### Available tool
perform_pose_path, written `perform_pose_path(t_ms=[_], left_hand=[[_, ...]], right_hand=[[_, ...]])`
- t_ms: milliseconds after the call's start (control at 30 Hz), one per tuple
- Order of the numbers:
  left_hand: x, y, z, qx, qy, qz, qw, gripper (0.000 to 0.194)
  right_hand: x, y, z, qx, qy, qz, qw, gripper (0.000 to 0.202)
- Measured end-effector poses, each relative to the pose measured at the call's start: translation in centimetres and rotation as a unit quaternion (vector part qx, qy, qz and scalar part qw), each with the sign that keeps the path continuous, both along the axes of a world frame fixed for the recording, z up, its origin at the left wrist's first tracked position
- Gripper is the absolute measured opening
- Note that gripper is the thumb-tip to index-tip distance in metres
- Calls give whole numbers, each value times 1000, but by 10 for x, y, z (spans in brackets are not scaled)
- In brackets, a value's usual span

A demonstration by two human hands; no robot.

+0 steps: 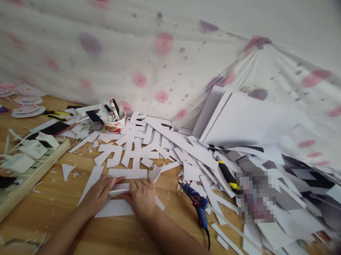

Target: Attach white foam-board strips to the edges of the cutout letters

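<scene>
Along white card (119, 190), left hand (98, 194) slants; right hand (143, 198) curls.

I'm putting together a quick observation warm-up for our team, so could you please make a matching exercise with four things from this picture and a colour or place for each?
1. Glue gun
2. Cup
3. Cutter knife
4. White strip

A. Black and yellow, among paper scraps
B. Between the left hand and right hand
C. Blue, lying on the table
D. White and red, holding pens

Pairs: 1-C, 2-D, 3-A, 4-B
</scene>
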State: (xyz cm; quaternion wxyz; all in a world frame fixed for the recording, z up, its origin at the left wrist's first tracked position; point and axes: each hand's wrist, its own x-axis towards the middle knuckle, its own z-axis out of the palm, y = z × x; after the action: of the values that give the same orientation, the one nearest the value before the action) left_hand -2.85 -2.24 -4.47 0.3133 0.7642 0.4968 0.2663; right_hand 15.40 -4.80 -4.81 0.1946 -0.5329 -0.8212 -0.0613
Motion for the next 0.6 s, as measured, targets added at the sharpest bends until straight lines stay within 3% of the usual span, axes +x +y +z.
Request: perform_pose_path(t_ms=[300, 433, 533, 600], left_hand=[[0, 2, -1, -12, -20, 12, 1000, 46], [-2, 5, -2, -76, -70, 17, 995, 49], [2, 13, 9, -129, -87, 35, 987, 57], [13, 21, 23, -107, -58, 56, 991, 58]], right_hand=[[-2, 1, 2, -31, -18, -18, 999, 33], [-2, 1, 1, -14, -16, -13, 1000, 36], [-2, 1, 3, -19, -33, -11, 999, 38], [-2, 1, 5, -22, -41, -13, 999, 37]])
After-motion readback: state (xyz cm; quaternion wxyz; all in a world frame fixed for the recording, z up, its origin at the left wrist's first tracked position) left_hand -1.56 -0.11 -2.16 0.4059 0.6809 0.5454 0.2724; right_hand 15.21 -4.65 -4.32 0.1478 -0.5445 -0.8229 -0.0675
